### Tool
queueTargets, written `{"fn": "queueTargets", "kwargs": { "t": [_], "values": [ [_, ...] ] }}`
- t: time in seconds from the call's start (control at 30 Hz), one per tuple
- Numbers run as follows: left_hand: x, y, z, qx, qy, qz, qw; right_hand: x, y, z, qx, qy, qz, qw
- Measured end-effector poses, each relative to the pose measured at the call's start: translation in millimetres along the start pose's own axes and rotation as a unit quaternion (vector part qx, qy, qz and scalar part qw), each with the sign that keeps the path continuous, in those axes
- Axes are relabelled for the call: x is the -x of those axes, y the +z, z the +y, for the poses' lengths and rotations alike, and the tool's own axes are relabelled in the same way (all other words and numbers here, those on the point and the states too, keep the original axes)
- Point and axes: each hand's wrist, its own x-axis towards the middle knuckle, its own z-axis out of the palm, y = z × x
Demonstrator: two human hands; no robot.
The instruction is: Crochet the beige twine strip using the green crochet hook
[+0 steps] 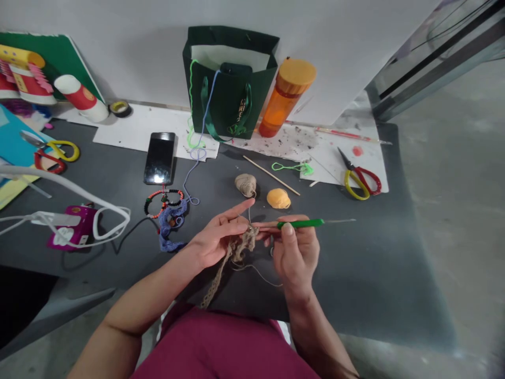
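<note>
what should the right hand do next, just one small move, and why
Perhaps turn the green-handled tool in the right hand, bringing its thin shaft toward the beige yarn piece: the shaft points away, while the left hand holds the piece.

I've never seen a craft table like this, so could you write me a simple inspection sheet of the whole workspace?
Surface: dark tabletop; stained white board along the wall.
Work things: tan crocheted strip, tan yarn ball, green-handled tool.
Clutter: left scissors, right scissors, phone, yellow yarn ball, green bag, orange bottle, among others.
Grippers: none, just bare hands; left hand pinches the strip, right hand holds the tool, metal tip pointing right.
Cables: white cable looping by a magenta box at left.
Surroundings: pale wall behind; grey floor at right.
</note>
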Motion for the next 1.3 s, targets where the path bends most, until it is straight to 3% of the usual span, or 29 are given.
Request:
{"fn": "queueTargets", "kwargs": {
  "t": [0.1,0.27,0.37,0.47,0.57,0.67,0.77,0.9,1.3],
  "values": [
    [2.9,5.3,-2.1,-0.014,0.024,0.002,1.000,0.0,6.9,1.9,-0.050,0.032,0.009,0.998],
    [4.7,9.4,-5.8,-0.052,0.103,0.013,0.993,5.1,7.4,3.2,0.018,-0.033,-0.007,0.999],
    [3.0,9.2,-7.1,-0.058,0.124,0.037,0.990,4.5,5.5,0.9,0.093,-0.119,-0.042,0.988],
    [1.7,9.6,-9.0,-0.059,0.125,0.069,0.988,2.8,5.3,-1.1,0.192,-0.251,-0.069,0.946],
    [1.9,10.9,-10.7,-0.052,0.111,0.086,0.989,2.9,7.2,-1.5,0.251,-0.297,-0.034,0.921],
    [2.4,11.7,-10.9,-0.034,0.091,0.081,0.992,4.4,9.7,-0.3,0.200,-0.249,-0.002,0.948],
    [2.3,11.3,-9.7,-0.014,0.078,0.067,0.995,6.7,10.3,1.5,0.127,-0.157,0.023,0.979],
    [1.9,10.0,-7.8,0.000,0.068,0.066,0.996,9.6,7.3,3.7,0.100,-0.065,0.052,0.992],
    [1.4,9.7,-4.1,0.007,0.069,0.051,0.996,1.3,3.7,8.2,0.019,-0.043,0.043,0.998]
  ]
}}
